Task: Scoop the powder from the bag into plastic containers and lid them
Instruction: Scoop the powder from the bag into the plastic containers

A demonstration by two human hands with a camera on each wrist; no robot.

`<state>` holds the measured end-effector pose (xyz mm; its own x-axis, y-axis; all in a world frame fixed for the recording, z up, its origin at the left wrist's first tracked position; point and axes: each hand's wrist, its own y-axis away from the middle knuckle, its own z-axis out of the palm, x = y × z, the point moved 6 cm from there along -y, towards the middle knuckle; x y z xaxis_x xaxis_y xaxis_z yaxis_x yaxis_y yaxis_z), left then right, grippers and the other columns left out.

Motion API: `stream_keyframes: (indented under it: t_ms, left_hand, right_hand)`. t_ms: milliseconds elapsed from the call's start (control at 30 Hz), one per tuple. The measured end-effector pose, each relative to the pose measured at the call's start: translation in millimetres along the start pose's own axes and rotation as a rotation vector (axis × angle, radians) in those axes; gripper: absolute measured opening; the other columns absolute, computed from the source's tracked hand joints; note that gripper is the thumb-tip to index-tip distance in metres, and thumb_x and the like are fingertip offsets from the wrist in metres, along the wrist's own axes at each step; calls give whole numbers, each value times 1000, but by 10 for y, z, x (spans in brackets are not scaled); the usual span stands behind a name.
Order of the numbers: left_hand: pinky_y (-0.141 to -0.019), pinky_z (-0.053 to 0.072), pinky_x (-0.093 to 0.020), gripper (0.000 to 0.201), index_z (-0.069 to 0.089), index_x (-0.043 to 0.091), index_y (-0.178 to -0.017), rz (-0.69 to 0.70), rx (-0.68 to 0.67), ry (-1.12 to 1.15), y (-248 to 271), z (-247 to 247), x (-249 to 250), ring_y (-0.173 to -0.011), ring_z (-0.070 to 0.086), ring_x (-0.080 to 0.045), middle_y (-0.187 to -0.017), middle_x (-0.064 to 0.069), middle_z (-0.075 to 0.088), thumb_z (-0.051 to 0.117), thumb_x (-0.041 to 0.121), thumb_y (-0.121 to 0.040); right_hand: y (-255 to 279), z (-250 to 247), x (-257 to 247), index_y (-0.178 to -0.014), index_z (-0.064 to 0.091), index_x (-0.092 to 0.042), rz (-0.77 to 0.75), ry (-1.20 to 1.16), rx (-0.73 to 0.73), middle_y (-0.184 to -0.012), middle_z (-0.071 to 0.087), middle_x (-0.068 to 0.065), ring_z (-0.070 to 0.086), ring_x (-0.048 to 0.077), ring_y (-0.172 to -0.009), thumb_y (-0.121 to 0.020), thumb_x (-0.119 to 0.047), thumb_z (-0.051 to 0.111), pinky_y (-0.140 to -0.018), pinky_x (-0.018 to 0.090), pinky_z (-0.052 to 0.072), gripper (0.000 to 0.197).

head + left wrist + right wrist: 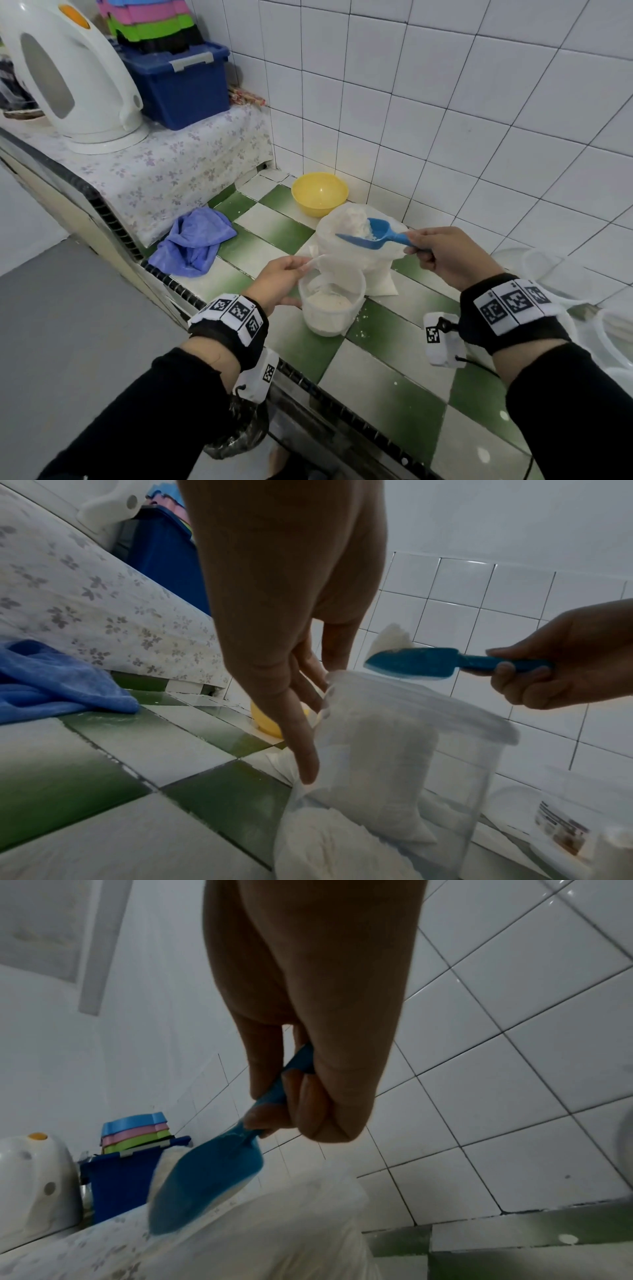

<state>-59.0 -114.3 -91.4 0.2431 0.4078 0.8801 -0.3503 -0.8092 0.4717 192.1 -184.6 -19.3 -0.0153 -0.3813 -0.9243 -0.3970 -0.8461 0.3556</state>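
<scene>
Container point(331, 305) part-filled; scoop point(368, 236) heaped.

A green-and-white checked tile counter point(383, 387) carries a clear container point(330, 305) partly filled with powder at the near middle. Just behind it stands the white powder bag point(356, 257), and a yellow bowl point(319, 193) sits in the far corner. A crumpled blue cloth point(193, 241) lies to the left.
</scene>
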Motion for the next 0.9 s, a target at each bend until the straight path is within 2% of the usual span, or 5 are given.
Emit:
stream_keyframes:
  t_ms: [233,400,533,600,900]
  left_hand:
    - [-63,61,-38,24,62,14,-119,-7,12,-1,28,15,-9,-111,60,-20,-121,-3,64,54,22,-98]
    - [-59,60,-35,23,63,15,-118,1,21,-14,18,17,-13,-105,60,-18,-118,-3,64,52,21,-99]
    - [-56,60,-34,22,63,15,-118,6,27,-20,13,21,-15,-103,59,-19,-115,-3,63,52,20,-99]
    - [-57,60,-33,22,63,16,-117,6,25,-22,17,24,-20,-102,60,-18,-116,-4,63,52,21,-99]
    - [-58,60,-33,19,64,19,-113,5,35,-30,15,19,-31,-104,61,-19,-119,-2,64,52,22,-99]
  right_hand:
    - [260,79,53,-101,68,-6,-63,149,-171,-68,57,4,36,9,-56,-94,-8,51,-53,18,31,18]
    - [358,169,52,-96,69,-18,-263,529,-133,-71,60,-3,47,-2,-58,-91,-10,56,-55,7,35,16]
    - [414,245,46,-101,67,-19,-423,742,-114,-82,56,-7,49,3,-70,-91,-12,56,-61,7,36,16]
    - [421,266,59,-102,67,-18,-490,782,-121,-91,58,-1,51,11,-82,-90,-10,57,-69,12,35,18]
    - [471,238,78,-94,70,-14,-599,805,-137,-86,46,-17,47,-5,-81,-82,7,59,-75,-2,32,26]
